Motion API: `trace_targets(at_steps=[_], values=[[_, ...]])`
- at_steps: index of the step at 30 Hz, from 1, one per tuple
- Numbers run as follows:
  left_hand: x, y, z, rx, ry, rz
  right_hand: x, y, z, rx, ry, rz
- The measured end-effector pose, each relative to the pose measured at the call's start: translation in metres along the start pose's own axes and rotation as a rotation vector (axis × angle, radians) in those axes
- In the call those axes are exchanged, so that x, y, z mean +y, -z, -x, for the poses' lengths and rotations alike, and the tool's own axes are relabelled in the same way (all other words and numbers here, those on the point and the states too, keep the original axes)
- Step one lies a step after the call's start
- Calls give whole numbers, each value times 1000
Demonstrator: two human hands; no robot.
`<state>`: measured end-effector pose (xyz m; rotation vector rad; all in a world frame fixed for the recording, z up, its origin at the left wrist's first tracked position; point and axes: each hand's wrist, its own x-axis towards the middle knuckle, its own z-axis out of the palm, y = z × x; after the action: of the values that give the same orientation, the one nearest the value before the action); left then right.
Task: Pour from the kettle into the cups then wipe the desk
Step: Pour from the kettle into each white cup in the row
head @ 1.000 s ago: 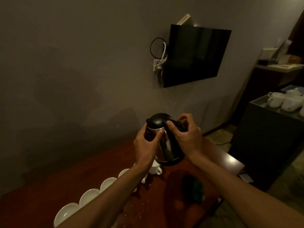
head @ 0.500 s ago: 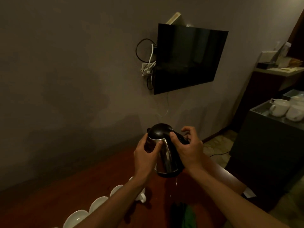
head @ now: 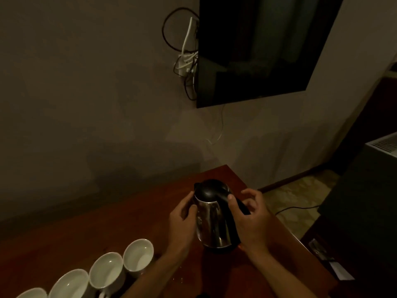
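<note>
Two hands meet on the kettle (head: 211,218), which stands upright on the reddish-brown desk (head: 96,222), right of centre in the lower half of the frame. It has a polished steel body that catches a few pale streaks of light, a domed black lid, a black handle on its right side and a dark base ring where it meets the wood.

The left hand (head: 182,220) cups the steel wall from the left, fingers curved against it. The right hand (head: 252,220) holds the handle only loosely: the thumb lies on its top end by the lid, the other fingers are curled with their tips lifted off.

A faint mark on the steel is too dim to read.

Four white cups (head: 138,255) run in a row toward the lower left corner, apart from the kettle. The last one is cut by the bottom edge, and the gloom hides whether they hold water. Small pale specks (head: 180,278) dot the wood between the forearms. At upper right a black screen (head: 257,50) on the wall is cropped by the top edge, with tangled cables (head: 186,57) beside it.
</note>
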<state>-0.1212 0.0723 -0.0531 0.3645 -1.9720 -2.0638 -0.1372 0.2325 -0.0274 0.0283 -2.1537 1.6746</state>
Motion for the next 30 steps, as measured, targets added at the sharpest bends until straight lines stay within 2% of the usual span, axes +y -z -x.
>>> trace_targets(at_steps=[6,18,30], values=[[-34,-25,-11,39,33,-7,43,2,-12,-2,-26,-24],[-63,-45,-27,120,-68,17,73,-7,-17,-34,9,-118],[-67,-7,-16,217,-114,19,62,-41,25,-84,9,-201]])
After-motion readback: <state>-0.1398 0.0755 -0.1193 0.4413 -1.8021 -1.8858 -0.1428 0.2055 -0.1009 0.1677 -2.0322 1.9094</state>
